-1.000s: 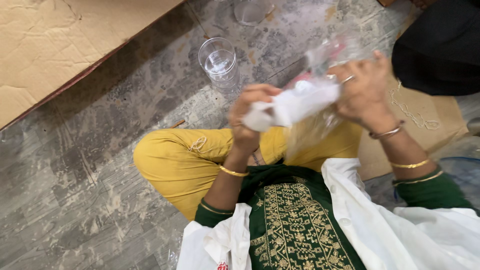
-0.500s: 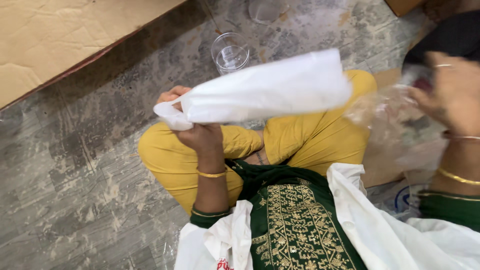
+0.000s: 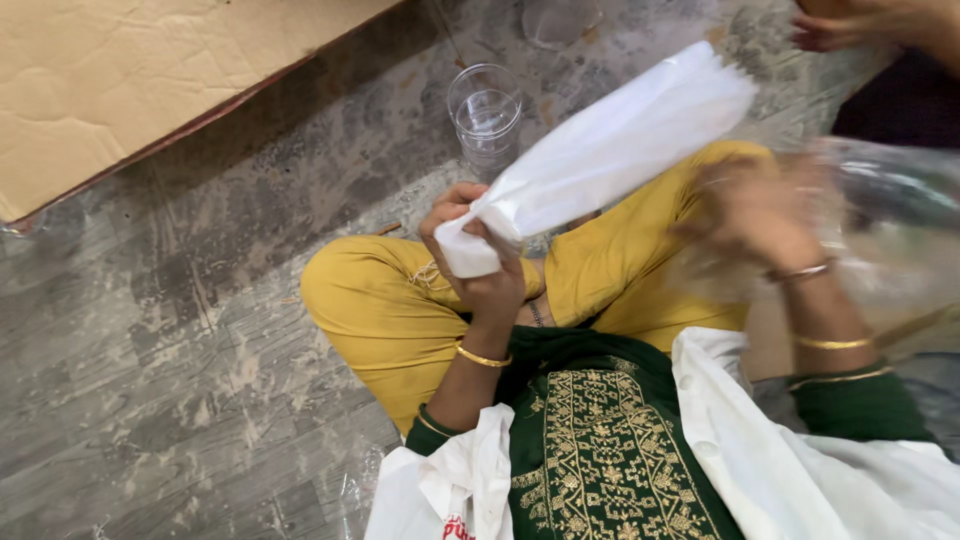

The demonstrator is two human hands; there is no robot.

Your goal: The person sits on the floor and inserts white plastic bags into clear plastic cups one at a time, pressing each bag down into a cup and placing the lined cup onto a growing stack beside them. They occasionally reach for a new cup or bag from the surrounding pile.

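Observation:
My left hand [image 3: 478, 262] grips one end of a folded white cloth [image 3: 612, 148] that sticks up and to the right above my crossed legs in yellow trousers [image 3: 395, 310]. My right hand [image 3: 762, 215] is blurred at the right, against a clear plastic bag [image 3: 885, 215]; whether it grips the bag I cannot tell. Both wrists carry gold bangles.
A clear plastic cup [image 3: 485, 112] stands on the grey floor just beyond my knees, a second one [image 3: 560, 18] farther back. A flat cardboard sheet [image 3: 130, 80] lies at the upper left. Another person's hand [image 3: 850, 25] and dark clothing [image 3: 905, 100] are at the upper right.
The white cloth came out of the clear bag and now stands in my left hand alone. My right hand moved right and down with the bag.

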